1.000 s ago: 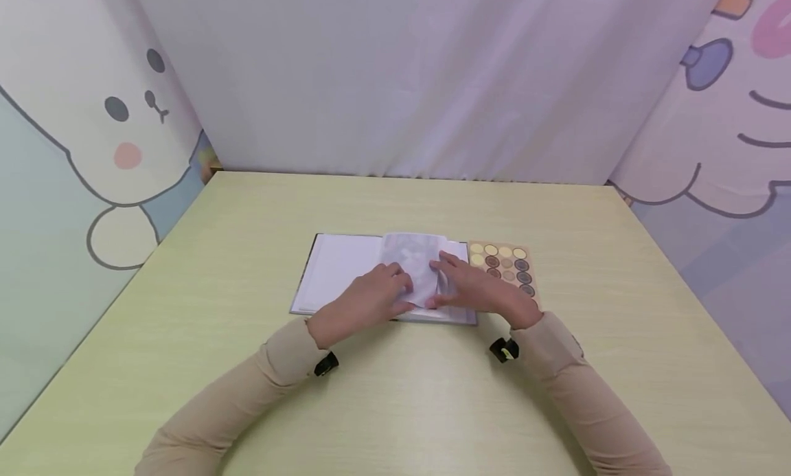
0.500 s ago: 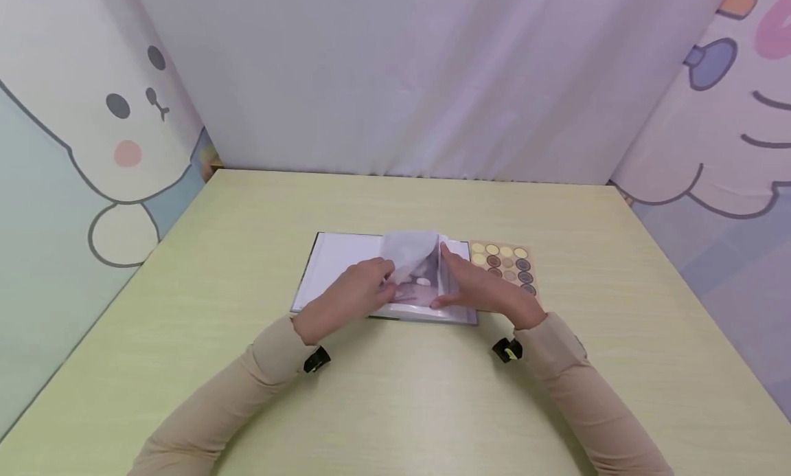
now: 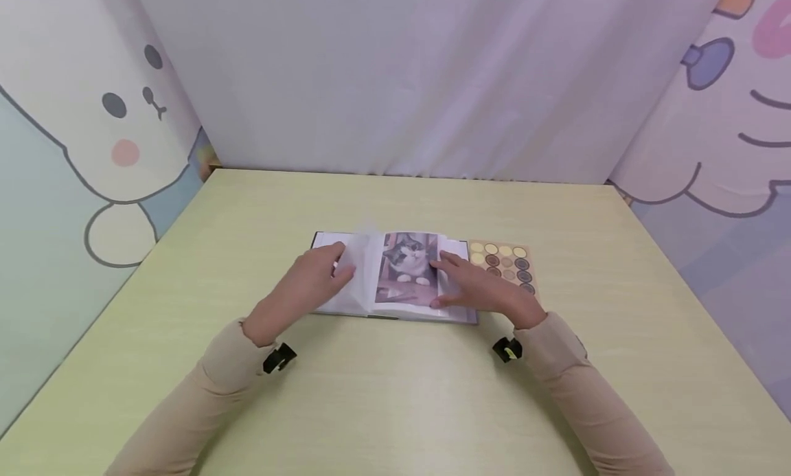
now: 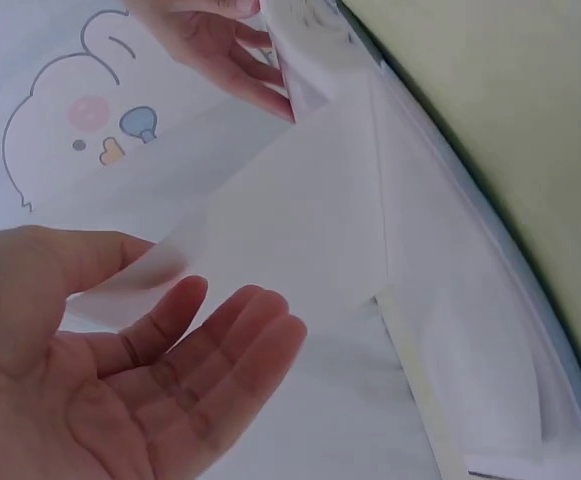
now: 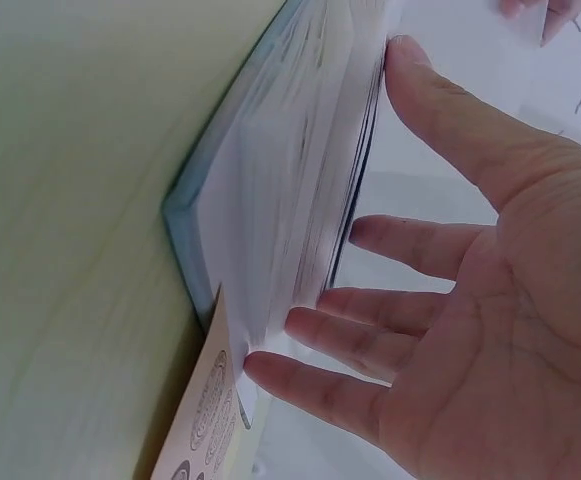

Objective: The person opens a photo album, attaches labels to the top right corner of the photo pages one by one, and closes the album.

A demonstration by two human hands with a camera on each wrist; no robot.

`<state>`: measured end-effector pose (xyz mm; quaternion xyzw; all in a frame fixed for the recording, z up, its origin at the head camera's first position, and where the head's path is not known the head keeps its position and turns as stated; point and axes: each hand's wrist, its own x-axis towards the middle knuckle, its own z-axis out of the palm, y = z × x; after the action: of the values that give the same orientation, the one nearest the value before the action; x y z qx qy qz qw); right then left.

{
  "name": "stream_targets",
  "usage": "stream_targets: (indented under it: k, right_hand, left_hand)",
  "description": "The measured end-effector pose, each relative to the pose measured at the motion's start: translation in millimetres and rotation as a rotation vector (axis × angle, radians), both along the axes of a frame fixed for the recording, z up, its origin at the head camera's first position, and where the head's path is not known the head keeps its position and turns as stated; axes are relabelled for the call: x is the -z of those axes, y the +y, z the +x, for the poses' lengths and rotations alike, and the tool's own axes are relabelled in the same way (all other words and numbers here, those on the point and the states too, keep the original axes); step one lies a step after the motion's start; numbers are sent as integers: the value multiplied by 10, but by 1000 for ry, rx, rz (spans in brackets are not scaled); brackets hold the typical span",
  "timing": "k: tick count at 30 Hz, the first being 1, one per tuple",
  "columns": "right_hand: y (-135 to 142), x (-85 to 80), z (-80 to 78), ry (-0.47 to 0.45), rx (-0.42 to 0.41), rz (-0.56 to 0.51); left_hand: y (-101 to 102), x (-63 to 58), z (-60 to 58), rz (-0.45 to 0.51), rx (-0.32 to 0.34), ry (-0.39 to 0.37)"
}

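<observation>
An open photo album (image 3: 402,310) lies on the table, a cat photo (image 3: 408,266) showing in its right-hand sleeve. My left hand (image 3: 305,277) is over the album's left half, holding a translucent album page (image 4: 280,220) that stands lifted from the spine. In the left wrist view, the page's outer corner lies between thumb and fingers, and the thumb tip shows blurred through it. My right hand (image 3: 478,284) rests at the right edge of the page stack (image 5: 310,170), its fairly straight fingers spread and fingertips against the sheet edges. The right wrist view shows its palm (image 5: 540,350).
A tan board (image 3: 503,253) with rows of yellow and brown round pieces lies against the album's right side, partly behind my right hand. Pale wood table (image 3: 395,393) surrounds the album. A curtain (image 3: 395,77) hangs at the back, with cartoon-printed cloth (image 3: 130,132) along both sides.
My left hand has moved left, carrying the translucent page off the right side and uncovering the cat photo. The right hand has stayed nearly in place at the page edge.
</observation>
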<state>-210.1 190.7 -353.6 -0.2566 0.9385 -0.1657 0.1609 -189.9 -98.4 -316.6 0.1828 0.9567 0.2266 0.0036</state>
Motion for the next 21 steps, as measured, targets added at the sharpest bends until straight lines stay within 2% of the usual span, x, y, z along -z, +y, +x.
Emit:
stream_targets:
  k: [4, 7, 13, 21]
  right_hand:
    - [-6, -2, -11, -4, 0, 5]
    - [-7, -3, -15, -17, 9, 1]
    - [0, -3, -8, -34, 15, -4]
    - [-4, -30, 2, -37, 10, -1]
  left_hand:
    - [-168, -42, 1, 0, -59, -39]
    - [-290, -48, 10, -33, -76, -49]
    - [-462, -2, 17, -109, -73, -97]
    - [-568, 148, -74, -234, -50, -235]
